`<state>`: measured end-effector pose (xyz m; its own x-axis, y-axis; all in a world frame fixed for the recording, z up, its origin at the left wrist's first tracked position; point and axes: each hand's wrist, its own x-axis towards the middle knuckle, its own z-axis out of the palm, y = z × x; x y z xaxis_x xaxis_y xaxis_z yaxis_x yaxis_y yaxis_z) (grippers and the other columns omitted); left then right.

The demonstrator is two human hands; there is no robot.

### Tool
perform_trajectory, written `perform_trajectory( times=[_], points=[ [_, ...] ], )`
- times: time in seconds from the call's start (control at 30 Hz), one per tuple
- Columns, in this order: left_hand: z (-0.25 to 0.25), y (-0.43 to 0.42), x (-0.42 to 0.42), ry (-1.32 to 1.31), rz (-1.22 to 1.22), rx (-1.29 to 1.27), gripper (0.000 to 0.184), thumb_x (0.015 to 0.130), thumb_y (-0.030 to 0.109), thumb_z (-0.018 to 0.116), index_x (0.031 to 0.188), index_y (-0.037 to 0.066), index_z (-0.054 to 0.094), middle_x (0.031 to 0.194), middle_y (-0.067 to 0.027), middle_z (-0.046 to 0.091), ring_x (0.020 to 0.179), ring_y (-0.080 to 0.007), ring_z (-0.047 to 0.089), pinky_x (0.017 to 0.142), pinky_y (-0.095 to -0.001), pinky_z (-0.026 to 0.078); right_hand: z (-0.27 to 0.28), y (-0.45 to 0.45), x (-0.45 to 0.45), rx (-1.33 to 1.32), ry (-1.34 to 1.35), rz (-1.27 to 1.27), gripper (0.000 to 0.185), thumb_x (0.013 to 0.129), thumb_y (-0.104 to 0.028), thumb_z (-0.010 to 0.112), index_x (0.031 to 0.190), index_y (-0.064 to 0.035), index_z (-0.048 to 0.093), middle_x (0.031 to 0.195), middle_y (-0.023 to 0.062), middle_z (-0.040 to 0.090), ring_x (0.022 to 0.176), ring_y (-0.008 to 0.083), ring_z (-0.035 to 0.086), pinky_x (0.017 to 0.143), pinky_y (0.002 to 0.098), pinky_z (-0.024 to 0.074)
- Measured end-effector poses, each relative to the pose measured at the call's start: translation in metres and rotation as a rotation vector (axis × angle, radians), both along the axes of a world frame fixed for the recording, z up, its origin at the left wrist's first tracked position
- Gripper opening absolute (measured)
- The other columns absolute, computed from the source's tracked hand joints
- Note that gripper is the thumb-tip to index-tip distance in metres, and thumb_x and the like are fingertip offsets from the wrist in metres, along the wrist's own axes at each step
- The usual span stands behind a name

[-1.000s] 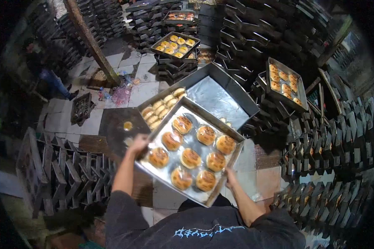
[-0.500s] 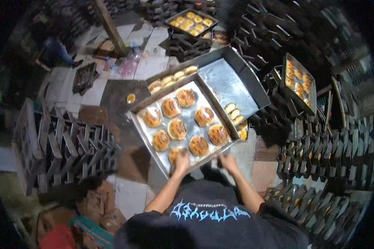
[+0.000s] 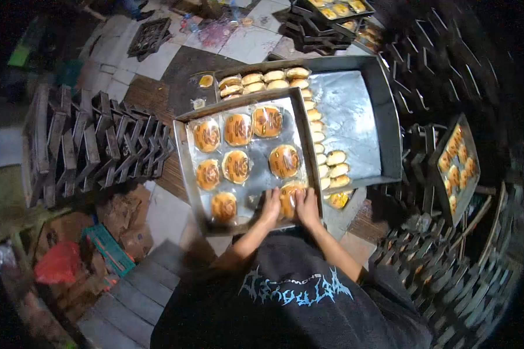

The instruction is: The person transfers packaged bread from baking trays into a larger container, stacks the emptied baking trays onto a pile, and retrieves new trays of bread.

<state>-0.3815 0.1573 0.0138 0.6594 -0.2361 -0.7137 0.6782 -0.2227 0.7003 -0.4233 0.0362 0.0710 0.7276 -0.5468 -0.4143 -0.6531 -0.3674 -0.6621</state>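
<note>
Wrapped round buns with brown glossy tops, such as the middle-left bun point(image 3: 236, 167), lie in a shallow metal tray point(image 3: 183, 174) in front of me. At the tray's near right corner, my left hand point(image 3: 271, 207) and my right hand point(image 3: 306, 206) close on the two sides of one bun point(image 3: 287, 203). Part of that bun is hidden by the fingers. Behind and to the right of the tray stands a deeper metal box point(image 3: 393, 128), with pale-sided buns point(image 3: 275, 75) lined up on edge along its far and left sides.
Stacked dark trays point(image 3: 93, 139) rise at the left, and more stacks point(image 3: 448, 279) stand at the right. A tray of buns point(image 3: 459, 166) rests at the right, another point(image 3: 337, 9) at the back. A red bag point(image 3: 58, 263) and a green box point(image 3: 108, 250) lie lower left.
The view has turned, and the tray sits squarer before me. My left hand has moved rightward from a near-corner bun; my right hand has come from the tray's edge onto the same bun.
</note>
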Motion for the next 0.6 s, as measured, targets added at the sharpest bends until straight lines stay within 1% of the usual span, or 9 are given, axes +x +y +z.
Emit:
perform_trajectory(
  times=[0.03, 0.1, 0.13, 0.27, 0.33, 0.37, 0.43, 0.5, 0.6],
  points=[
    [0.022, -0.002, 0.003, 0.086, 0.141, -0.185, 0.040, 0.090, 0.033, 0.037, 0.111, 0.000, 0.036, 0.104, -0.0122, 0.047, 0.096, -0.0200, 0.046, 0.079, -0.0333, 0.041, 0.006, -0.005, -0.002, 0.147, -0.014, 0.003, 0.040, 0.085, -0.033, 0.047, 0.100, 0.0046, 0.041, 0.095, 0.0289, 0.046, 0.087, 0.0428, 0.046, 0.077, 0.0446, 0.0379],
    [0.046, 0.012, 0.000, -0.007, 0.119, -0.098, 0.037, 0.091, 0.032, 0.036, 0.112, 0.001, 0.034, 0.103, -0.0113, 0.047, 0.094, -0.0169, 0.047, 0.078, -0.0302, 0.042, 0.062, -0.006, 0.000, 0.259, -0.004, -0.062, 0.048, 0.083, -0.033, 0.050, 0.105, 0.0083, 0.035, 0.102, 0.0274, 0.045, 0.093, 0.0347, 0.048, 0.083, 0.0402, 0.0375],
    [0.060, 0.017, 0.003, -0.139, 0.135, -0.278, 0.033, 0.092, 0.024, 0.036, 0.114, 0.000, 0.038, 0.110, -0.0118, 0.044, 0.101, -0.0170, 0.041, 0.090, -0.0292, 0.033, 0.080, -0.003, 0.011, 0.252, -0.157, -0.101, 0.048, 0.083, -0.029, 0.052, 0.109, 0.0066, 0.035, 0.103, 0.0250, 0.045, 0.097, 0.0319, 0.047, 0.085, 0.0382, 0.0367],
    [0.002, 0.019, 0.069, -0.157, -0.087, -0.064, 0.028, 0.093, 0.019, 0.031, 0.107, -0.001, 0.045, 0.100, -0.0127, 0.047, 0.092, -0.0215, 0.046, 0.085, -0.0324, 0.037, 0.065, -0.024, 0.077, 0.240, -0.128, -0.037, 0.061, 0.081, -0.035, 0.053, 0.117, 0.0090, 0.031, 0.111, 0.0263, 0.041, 0.105, 0.0301, 0.042, 0.090, 0.0373, 0.0332],
    [0.023, -0.005, 0.114, -0.943, -0.483, 0.449, 0.032, 0.093, 0.026, 0.033, 0.104, -0.002, 0.044, 0.097, -0.0133, 0.048, 0.090, -0.0226, 0.047, 0.084, -0.0341, 0.038, 0.045, -0.029, 0.112, 0.224, 0.026, -0.042, 0.066, 0.081, -0.044, 0.049, 0.115, 0.0111, 0.033, 0.111, 0.0284, 0.042, 0.105, 0.0319, 0.042, 0.090, 0.0385, 0.0327],
    [0.040, -0.012, 0.116, -0.934, -0.481, 0.451, 0.032, 0.093, 0.026, 0.033, 0.104, -0.002, 0.044, 0.097, -0.0133, 0.048, 0.090, -0.0226, 0.047, 0.084, -0.0341, 0.038, 0.021, -0.024, 0.118, 0.214, 0.091, -0.078, 0.070, 0.081, -0.049, 0.047, 0.113, 0.0123, 0.033, 0.112, 0.0295, 0.042, 0.105, 0.0328, 0.042, 0.090, 0.0392, 0.0324],
    [0.065, -0.025, 0.138, -0.103, -0.037, 0.036, 0.036, 0.091, 0.031, 0.036, 0.100, -0.003, 0.044, 0.093, -0.0146, 0.049, 0.091, -0.0222, 0.047, 0.083, -0.0344, 0.037, 0.018, -0.015, 0.123, 0.479, 0.023, -0.337, 0.076, 0.081, -0.054, 0.043, 0.111, 0.0141, 0.032, 0.118, 0.0308, 0.037, 0.112, 0.0336, 0.038, 0.096, 0.0375, 0.0285],
    [0.058, -0.020, 0.132, -0.092, -0.071, 0.070, 0.048, 0.084, 0.040, 0.047, 0.108, -0.001, 0.040, 0.101, -0.0161, 0.045, 0.095, -0.0238, 0.045, 0.086, -0.0374, 0.036, 0.024, -0.013, 0.109, 0.716, 0.043, -0.447, 0.082, 0.079, -0.055, 0.047, 0.121, 0.0116, 0.022, 0.125, 0.0269, 0.032, 0.116, 0.0310, 0.034, 0.097, 0.0368, 0.0271],
    [0.123, -0.042, 0.143, -0.366, 0.107, -0.201, 0.087, 0.069, 0.049, 0.061, 0.127, 0.002, 0.018, 0.123, -0.0201, 0.028, 0.112, -0.0336, 0.033, 0.095, -0.0467, 0.027, 0.072, -0.020, 0.122, 0.638, -0.271, -0.312, 0.073, 0.083, -0.051, 0.044, 0.125, 0.0042, 0.021, 0.123, 0.0224, 0.035, 0.115, 0.0282, 0.035, 0.096, 0.0343, 0.0282]
  ],
)
